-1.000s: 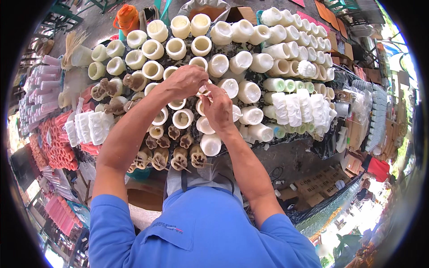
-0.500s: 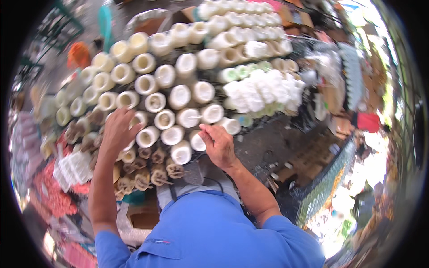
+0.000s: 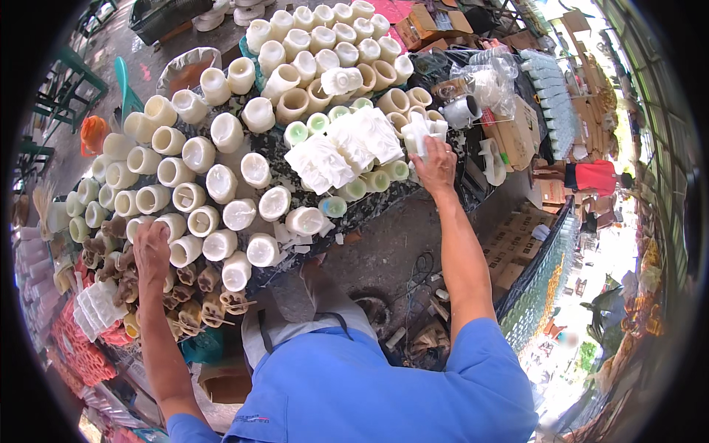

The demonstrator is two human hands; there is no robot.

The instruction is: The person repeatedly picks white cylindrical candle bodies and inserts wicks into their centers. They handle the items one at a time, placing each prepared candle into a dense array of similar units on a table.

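Newly at white piece (image 3: 416,131): right fingers (image 3: 430,148)

A stained grey concrete floor (image 3: 380,240) spreads left of the right hand (image 3: 437,166) and nearer the person. Well beyond the left hand (image 3: 151,249) stand dark green, slender-legged furniture (image 3: 74,72) and a black rectangular plastic crate (image 3: 164,20). Brown cardboard cartons (image 3: 517,238) sit rightward of the right hand; farther right, white daylight (image 3: 546,387) glares.
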